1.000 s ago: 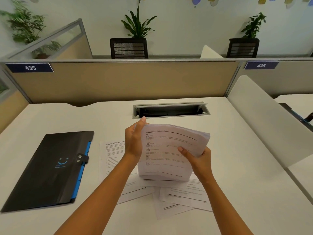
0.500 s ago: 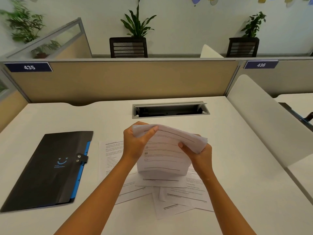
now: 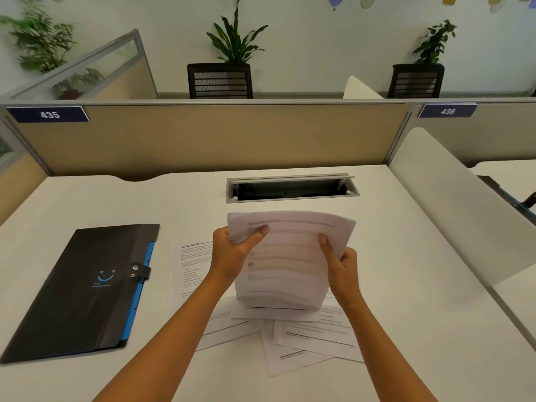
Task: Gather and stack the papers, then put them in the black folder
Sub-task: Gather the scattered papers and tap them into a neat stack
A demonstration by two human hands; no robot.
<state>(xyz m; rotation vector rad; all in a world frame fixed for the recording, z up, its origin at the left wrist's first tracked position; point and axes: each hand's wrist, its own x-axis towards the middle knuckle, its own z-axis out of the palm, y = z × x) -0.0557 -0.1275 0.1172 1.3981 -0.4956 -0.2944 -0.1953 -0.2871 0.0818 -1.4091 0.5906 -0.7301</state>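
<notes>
A stack of printed white papers [image 3: 287, 265] stands nearly upright at the middle of the desk, its lower edge resting on loose sheets. My left hand [image 3: 235, 253] grips the stack's upper left corner, thumb on the front. My right hand [image 3: 342, 268] pinches the stack's right edge. Several loose printed sheets [image 3: 307, 340] lie fanned out flat under and in front of the stack, and one more sheet [image 3: 190, 265] lies to its left. The black folder [image 3: 78, 288], shut with a snap tab and showing a blue edge, lies flat on the left of the desk.
An open cable tray [image 3: 291, 188] is recessed in the white desk [image 3: 406, 285] just behind the stack. A beige partition [image 3: 217, 137] closes the far side. A white divider panel [image 3: 464, 204] slopes along the right edge.
The stack's top has bent forward and spread wider. My left hand shifted from the stack's left side to gripping its upper left corner, and my right hand moved up along the right edge.
</notes>
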